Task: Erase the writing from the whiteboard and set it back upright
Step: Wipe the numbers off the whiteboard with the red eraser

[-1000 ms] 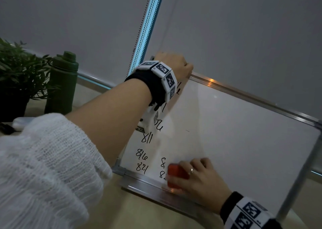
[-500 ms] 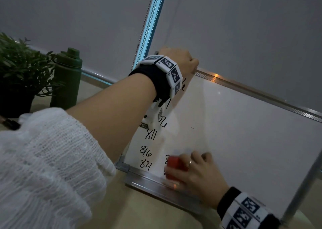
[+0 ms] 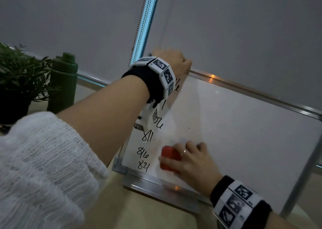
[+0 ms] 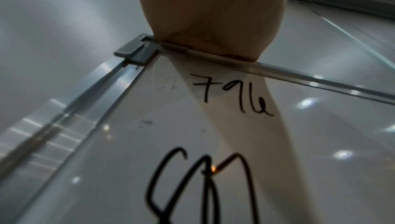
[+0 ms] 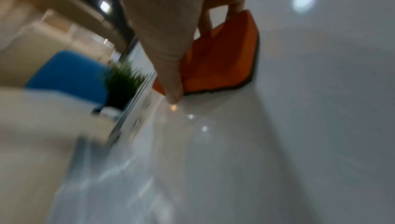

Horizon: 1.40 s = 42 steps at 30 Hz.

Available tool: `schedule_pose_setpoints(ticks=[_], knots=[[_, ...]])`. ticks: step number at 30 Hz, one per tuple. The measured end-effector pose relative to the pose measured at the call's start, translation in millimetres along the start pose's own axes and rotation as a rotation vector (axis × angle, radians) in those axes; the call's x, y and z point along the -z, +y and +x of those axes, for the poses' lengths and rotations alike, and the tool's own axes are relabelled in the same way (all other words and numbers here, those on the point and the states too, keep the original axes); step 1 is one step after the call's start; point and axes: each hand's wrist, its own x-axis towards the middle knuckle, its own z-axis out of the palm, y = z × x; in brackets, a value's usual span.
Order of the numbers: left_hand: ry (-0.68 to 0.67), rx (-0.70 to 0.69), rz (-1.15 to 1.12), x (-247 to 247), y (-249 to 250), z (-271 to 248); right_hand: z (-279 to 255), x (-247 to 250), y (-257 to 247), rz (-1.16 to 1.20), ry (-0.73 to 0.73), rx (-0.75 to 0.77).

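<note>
gripping the top frame near its left corner, the left hand (image 3: 171,59) is steadying the whiteboard (image 3: 235,132), which is leaning tilted on the table (image 3: 139,211); the right hand (image 3: 190,160) is pinching an orange eraser (image 3: 169,158) against the lower left of the surface, just beside the black numbers (image 3: 143,156); a green bottle (image 3: 63,82) is standing near a plant (image 3: 19,75).

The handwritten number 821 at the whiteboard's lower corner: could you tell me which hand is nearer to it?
Right. The right hand, holding the orange eraser, is just beside the 821; the left hand grips the whiteboard's top edge.
</note>
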Motion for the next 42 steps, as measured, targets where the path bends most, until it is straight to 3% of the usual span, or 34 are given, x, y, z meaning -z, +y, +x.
schedule_pose_setpoints(ticks=[3, 5, 9, 11, 13, 18, 21, 25, 27, 30, 33, 35, 39, 42], knots=[[-0.023, -0.01, -0.013, 1.8, 0.2, 0.0, 23.9, 17.3, 20.6, 0.03, 0.16, -0.271], [-0.036, -0.015, -0.014, 2.6, -0.6, 1.2, 22.6, 12.5, 15.7, 0.03, 0.175, -0.297], [-0.094, -0.012, -0.03, 8.6, 0.6, 2.7, -14.7, -15.7, -14.8, 0.025, -0.087, 0.077], [-0.157, 0.007, -0.048, 15.8, 3.2, 6.3, -23.5, -17.6, -18.3, 0.005, -0.191, 0.139], [-0.192, 0.028, -0.013, 22.1, 3.0, 10.3, -18.5, -11.5, -13.4, 0.0, -0.122, 0.11], [-0.192, 0.136, 0.099, 31.7, -16.6, 14.1, 36.8, 24.0, 36.5, -0.02, 0.207, -0.118], [-0.186, 0.196, -0.038, 34.2, -24.2, 11.2, 75.9, 47.7, 72.0, -0.035, 0.365, -0.314], [-0.105, 0.236, -0.274, 25.6, -34.3, 6.0, 82.1, 37.2, 63.9, -0.014, 0.399, -0.447], [-0.083, 0.216, -0.304, 21.3, -34.5, 3.1, 63.9, 15.9, 36.8, 0.002, 0.361, -0.303], [-0.044, 0.144, -0.263, 16.6, -32.5, -4.7, 28.7, -11.8, -3.0, -0.013, 0.194, 0.003], [0.009, 0.069, -0.281, 14.1, -34.4, -11.1, 27.5, -6.5, 1.1, -0.05, 0.153, 0.082], [0.031, 0.046, -0.314, 13.0, -36.1, -12.2, 47.3, 9.1, 23.6, -0.109, 0.234, -0.008], [0.08, 0.043, -0.308, 10.9, -37.0, -11.9, 87.4, 38.4, 66.8, -0.096, 0.418, -0.434], [0.086, 0.029, -0.295, 9.8, -38.5, -10.5, 83.4, 26.6, 51.9, -0.077, 0.426, -0.432]])
